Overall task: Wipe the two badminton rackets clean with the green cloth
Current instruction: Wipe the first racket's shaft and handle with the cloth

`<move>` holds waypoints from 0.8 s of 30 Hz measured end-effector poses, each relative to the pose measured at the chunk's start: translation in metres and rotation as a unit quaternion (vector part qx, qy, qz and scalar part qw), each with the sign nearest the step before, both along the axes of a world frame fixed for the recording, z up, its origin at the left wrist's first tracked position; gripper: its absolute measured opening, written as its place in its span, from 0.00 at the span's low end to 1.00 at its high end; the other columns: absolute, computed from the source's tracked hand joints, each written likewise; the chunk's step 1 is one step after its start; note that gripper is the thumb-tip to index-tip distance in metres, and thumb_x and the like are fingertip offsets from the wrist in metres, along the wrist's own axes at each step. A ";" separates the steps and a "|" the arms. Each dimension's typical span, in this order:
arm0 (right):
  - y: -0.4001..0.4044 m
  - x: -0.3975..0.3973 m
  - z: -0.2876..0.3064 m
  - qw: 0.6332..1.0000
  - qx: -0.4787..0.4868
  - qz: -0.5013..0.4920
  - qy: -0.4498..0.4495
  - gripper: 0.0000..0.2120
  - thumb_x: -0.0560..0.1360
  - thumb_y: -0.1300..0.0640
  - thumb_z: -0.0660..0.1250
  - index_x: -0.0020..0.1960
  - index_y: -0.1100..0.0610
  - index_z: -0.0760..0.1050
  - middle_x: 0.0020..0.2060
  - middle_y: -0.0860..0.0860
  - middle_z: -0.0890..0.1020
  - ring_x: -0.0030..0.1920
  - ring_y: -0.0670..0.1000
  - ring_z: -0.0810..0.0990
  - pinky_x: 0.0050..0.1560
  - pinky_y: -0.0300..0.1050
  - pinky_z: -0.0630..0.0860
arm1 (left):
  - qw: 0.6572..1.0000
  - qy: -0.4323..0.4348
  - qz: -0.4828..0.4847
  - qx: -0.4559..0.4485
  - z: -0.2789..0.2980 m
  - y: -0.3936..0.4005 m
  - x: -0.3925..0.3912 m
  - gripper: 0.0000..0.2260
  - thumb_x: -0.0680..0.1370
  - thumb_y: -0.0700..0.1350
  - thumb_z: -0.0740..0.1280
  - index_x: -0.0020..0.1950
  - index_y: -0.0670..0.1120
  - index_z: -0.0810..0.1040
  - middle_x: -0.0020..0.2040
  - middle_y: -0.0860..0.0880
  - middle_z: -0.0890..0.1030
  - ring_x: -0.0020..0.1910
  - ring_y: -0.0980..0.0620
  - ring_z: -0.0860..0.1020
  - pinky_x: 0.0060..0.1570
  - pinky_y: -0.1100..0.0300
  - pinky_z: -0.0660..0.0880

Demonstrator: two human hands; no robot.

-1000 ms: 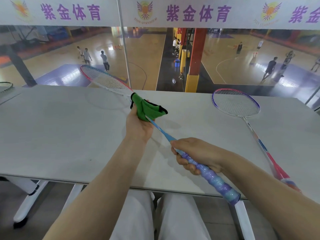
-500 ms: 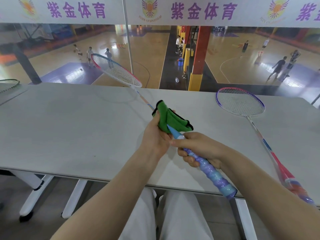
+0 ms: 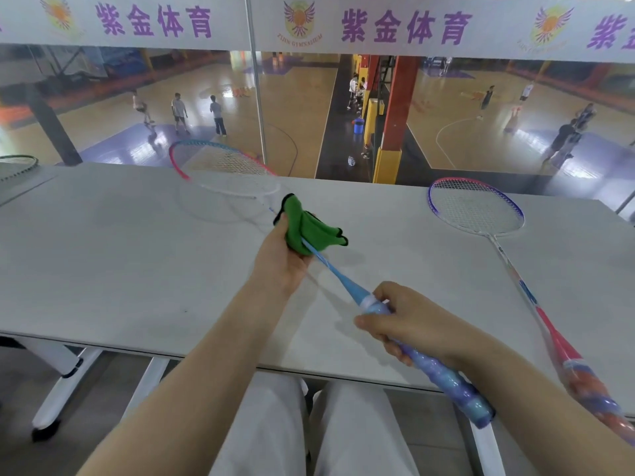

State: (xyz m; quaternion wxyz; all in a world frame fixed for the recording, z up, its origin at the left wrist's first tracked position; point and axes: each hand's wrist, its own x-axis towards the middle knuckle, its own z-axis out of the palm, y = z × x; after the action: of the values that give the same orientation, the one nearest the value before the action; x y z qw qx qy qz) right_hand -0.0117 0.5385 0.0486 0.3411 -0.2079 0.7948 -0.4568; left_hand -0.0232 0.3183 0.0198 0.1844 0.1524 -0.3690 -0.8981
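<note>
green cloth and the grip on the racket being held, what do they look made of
The green cloth with black edging looks like soft matte microfibre or fleece: it bunches in loose folds round the shaft. The blue-purple wrapped racket grip looks like glossy synthetic tape, wound in spiral bands with shiny highlights; the exact material is uncertain.

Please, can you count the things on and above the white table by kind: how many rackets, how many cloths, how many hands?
Badminton rackets: 3 (held racket, racket lying on the table, and a dark racket head partly visible at the left edge)
Green cloth: 1
Hands: 2 (left hand, right hand)
Total: 6
</note>
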 end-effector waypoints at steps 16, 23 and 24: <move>-0.004 0.013 -0.004 0.916 0.171 0.046 0.359 0.08 0.81 0.50 0.58 0.48 0.52 0.61 0.36 0.46 0.75 0.34 0.48 0.74 0.35 0.46 0.71 | 0.971 -0.147 0.074 -0.173 0.017 -0.051 -0.028 0.21 0.79 0.51 0.66 0.33 0.37 0.79 0.31 0.35 0.80 0.35 0.36 0.82 0.44 0.37 0.80; -0.013 -0.003 -0.001 0.948 0.091 0.010 0.305 0.10 0.79 0.50 0.61 0.45 0.53 0.63 0.35 0.47 0.76 0.30 0.47 0.71 0.33 0.46 0.71 | 0.979 -0.115 0.036 -0.166 0.015 -0.015 -0.032 0.20 0.78 0.53 0.68 0.36 0.38 0.76 0.32 0.36 0.80 0.38 0.33 0.82 0.44 0.37 0.80; -0.013 -0.004 -0.001 0.953 0.080 0.003 0.294 0.10 0.79 0.49 0.62 0.45 0.54 0.64 0.35 0.47 0.76 0.30 0.46 0.72 0.34 0.46 0.72 | 0.980 -0.111 0.035 -0.161 0.016 -0.012 -0.032 0.19 0.77 0.53 0.68 0.36 0.39 0.76 0.33 0.36 0.80 0.38 0.33 0.82 0.44 0.37 0.80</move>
State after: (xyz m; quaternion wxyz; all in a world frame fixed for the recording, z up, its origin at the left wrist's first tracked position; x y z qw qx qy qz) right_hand -0.0159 0.5251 0.0479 0.1093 -0.3070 0.8932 -0.3098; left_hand -0.0556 0.3065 0.0363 0.1959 0.2318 -0.5212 -0.7976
